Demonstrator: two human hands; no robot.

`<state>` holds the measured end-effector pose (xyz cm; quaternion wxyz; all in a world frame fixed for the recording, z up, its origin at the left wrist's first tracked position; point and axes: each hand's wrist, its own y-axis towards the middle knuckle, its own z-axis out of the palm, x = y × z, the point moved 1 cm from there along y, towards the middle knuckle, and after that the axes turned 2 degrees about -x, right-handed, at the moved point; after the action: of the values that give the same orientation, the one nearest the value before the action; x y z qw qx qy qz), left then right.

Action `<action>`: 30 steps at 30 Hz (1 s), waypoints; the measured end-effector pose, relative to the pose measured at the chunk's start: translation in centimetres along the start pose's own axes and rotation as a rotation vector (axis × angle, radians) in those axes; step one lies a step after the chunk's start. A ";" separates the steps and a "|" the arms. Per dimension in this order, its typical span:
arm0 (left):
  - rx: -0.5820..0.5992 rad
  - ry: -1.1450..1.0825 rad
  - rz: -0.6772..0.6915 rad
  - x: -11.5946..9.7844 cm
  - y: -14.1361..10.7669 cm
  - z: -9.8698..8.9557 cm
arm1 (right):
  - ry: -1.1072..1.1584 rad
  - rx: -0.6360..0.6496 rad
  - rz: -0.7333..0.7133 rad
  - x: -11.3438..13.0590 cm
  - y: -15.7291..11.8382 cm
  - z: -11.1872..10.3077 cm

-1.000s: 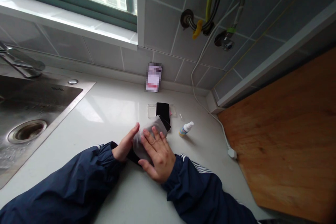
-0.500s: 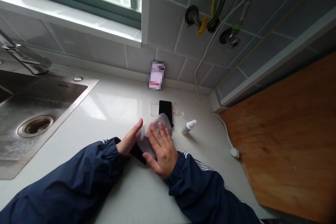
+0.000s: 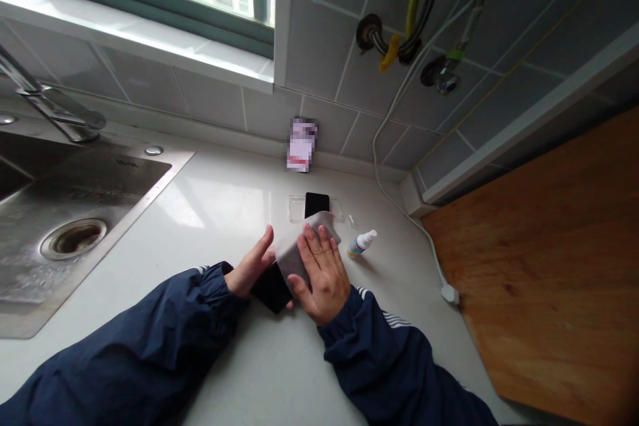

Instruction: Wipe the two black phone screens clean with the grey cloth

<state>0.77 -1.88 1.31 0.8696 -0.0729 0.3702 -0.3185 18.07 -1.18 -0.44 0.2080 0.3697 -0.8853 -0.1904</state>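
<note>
From my end of the head camera, I see the left hand [image 3: 249, 269] holding a black slab [image 3: 273, 289], phone-like in outline, just above or on the counter [image 3: 214, 226] in the near middle; I cannot tell which. Its thumb stands up clear of the slab, and most of its fingers are hidden beneath. The right hand [image 3: 322, 276] lies flat, fingers extended and slightly spread, on a grey cloth [image 3: 294, 259] that covers the slab's far part and leaves its near end bare.

My first worry is the left grip: with that thumb raised, I judge that hard pressure from the right palm could tip or slide the slab out. The cloth is the next one. Its far edge overlaps a black phone [image 3: 316, 203] in my view, though I can't tell whether they touch; a long push could shove that phone off the clear case [image 3: 296, 208] it seems to lie across.

To the right, near the right fingertips, a small bottle [image 3: 361, 243] stands upright with a white top. It looks light and narrow, so a wide sweep of knuckles or sleeve could topple it. A small clear piece [image 3: 351, 221] just beyond could be flicked away by a cloth corner.
</note>
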 end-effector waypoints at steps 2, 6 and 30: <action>0.050 0.066 -0.014 0.1 -0.1 -0.2 | -0.012 -0.030 0.042 -0.1 0.1 -0.1; 0.072 0.113 -0.013 0.2 -0.1 -0.5 | -0.026 -0.059 0.102 0.1 0.0 0.0; 0.183 -0.441 0.071 -1.0 0.1 -0.8 | 0.083 -0.109 0.011 0.0 0.5 -0.9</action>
<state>-0.26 -1.14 1.32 0.9430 -0.0484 0.1432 -0.2964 18.29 -1.03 0.58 0.2654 0.3607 -0.8662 -0.2216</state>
